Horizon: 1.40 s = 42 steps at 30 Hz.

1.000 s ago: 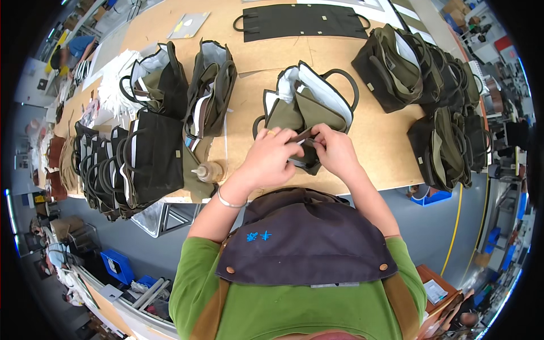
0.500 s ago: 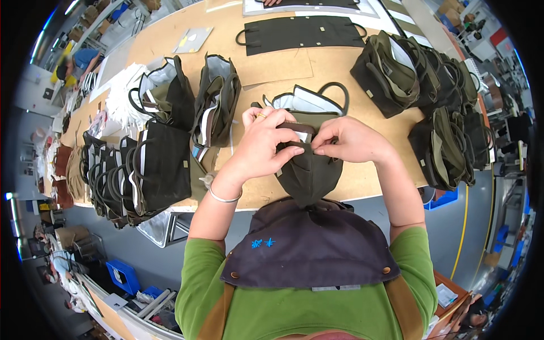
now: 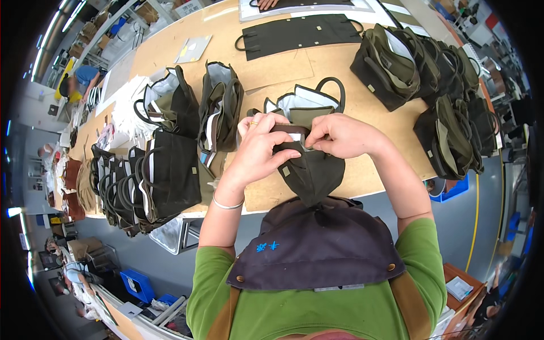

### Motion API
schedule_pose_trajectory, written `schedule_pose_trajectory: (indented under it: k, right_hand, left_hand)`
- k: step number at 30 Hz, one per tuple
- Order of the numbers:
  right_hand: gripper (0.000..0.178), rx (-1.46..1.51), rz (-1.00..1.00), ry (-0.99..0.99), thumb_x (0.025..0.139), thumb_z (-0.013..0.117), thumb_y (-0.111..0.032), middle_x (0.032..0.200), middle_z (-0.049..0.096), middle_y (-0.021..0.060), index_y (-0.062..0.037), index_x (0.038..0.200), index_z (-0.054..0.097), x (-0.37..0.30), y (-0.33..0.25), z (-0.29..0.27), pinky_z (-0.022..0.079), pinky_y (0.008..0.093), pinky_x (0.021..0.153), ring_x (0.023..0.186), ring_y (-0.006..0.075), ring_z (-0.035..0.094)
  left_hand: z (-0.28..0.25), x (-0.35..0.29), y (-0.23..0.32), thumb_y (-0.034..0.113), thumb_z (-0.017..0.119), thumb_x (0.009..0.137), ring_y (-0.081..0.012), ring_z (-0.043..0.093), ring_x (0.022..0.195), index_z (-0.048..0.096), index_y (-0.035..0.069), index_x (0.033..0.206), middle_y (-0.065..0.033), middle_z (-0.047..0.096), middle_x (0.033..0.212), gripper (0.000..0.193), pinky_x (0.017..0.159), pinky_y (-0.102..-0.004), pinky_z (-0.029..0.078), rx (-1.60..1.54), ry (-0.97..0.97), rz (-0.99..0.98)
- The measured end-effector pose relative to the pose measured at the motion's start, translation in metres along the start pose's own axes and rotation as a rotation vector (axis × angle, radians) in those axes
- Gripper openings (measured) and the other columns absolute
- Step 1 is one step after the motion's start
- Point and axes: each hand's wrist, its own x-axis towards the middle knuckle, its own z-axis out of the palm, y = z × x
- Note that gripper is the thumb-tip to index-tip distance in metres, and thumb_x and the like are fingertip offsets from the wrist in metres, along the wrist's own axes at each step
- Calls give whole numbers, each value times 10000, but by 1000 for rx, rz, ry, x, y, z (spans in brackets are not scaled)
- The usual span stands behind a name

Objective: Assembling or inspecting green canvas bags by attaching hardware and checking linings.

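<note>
A dark olive bag [image 3: 317, 175] with a white lining and a looped black handle rests at the table's front edge, against my apron. Across its near side runs a brown zipper [image 3: 288, 128] with a white patch below. My left hand [image 3: 258, 146] is closed on the bag's edge at the zipper's left, thumb in front and fingers behind. With thumb and fingertips pinched, my right hand [image 3: 339, 136] grips the edge of the bag at the zipper's right end. Whatever small part lies between those fingertips is hidden.
Several dark bags stand in a row [image 3: 164, 175] on the left, with two lined bags [image 3: 218, 107] behind. More olive bags [image 3: 391, 68] crowd the right side. A flat black panel with handles [image 3: 303, 37] lies farther back. At the far edge, another person's hand [image 3: 266, 4] shows.
My right hand has shifted slightly up and left along the bag's edge, fingers still pinched. My left hand keeps its hold. The whole view has tilted a little.
</note>
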Motion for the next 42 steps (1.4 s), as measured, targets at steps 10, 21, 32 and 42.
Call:
schedule_pose_trajectory:
  k: [10,21,32,42]
  right_hand:
    - [188,18,3,-18,819,603,-82,931,667,133,-41,946,734,-1,0,2,502,369,796,888,290,644]
    - [215,-10,21,-17,810,575,-76,946,654,124,-62,942,744,-2,-3,2,495,378,828,932,307,633]
    - [202,30,-32,2,784,589,-43,871,623,99,-44,917,742,-2,-3,3,484,355,770,860,269,619]
    - [181,89,-80,18,785,618,-9,785,572,55,-25,925,732,-2,2,7,461,303,695,753,185,579]
  left_hand:
    - [1,-2,2,242,811,726,-258,478,1128,698,80,872,-55,566,1117,245,1013,-453,244,7,-3,-18]
    - [5,-4,3,244,801,736,-261,495,1112,688,78,866,-54,572,1095,238,1010,-462,254,45,29,-11]
    - [4,-2,5,235,793,738,-247,515,1084,689,84,865,-32,585,1059,223,1014,-465,257,62,36,-20]
    - [2,0,6,216,788,736,-244,507,1085,694,92,874,-26,582,1048,208,1015,-457,251,44,18,-32]
